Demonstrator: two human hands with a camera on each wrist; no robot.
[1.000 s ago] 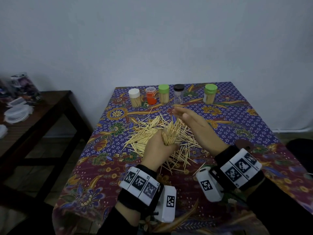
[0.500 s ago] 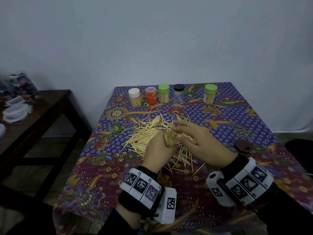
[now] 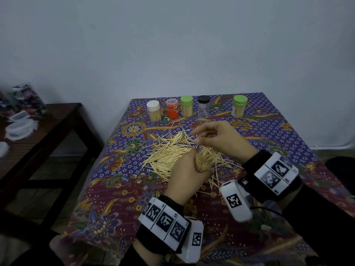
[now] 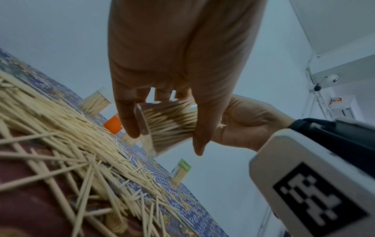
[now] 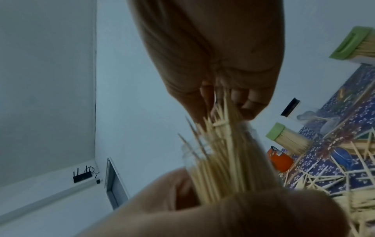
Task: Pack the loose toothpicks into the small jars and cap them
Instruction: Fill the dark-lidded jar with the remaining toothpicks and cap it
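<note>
Since before, the right hand (image 3: 217, 140) lifted a little, fingers curled loosely above the clear jar (image 3: 204, 160) gripped by the left hand (image 3: 187, 177). Loose toothpicks (image 3: 169, 150) cover the flowery tablecloth (image 3: 115, 198) by a gray wall (image 3: 172, 45).

Head camera: high, angled down over table (image 3: 269, 131); 2 wrist cameras: close, low, looking upward along fingers; all share the toothpick-filled jar (image 3: 203, 160).
</note>
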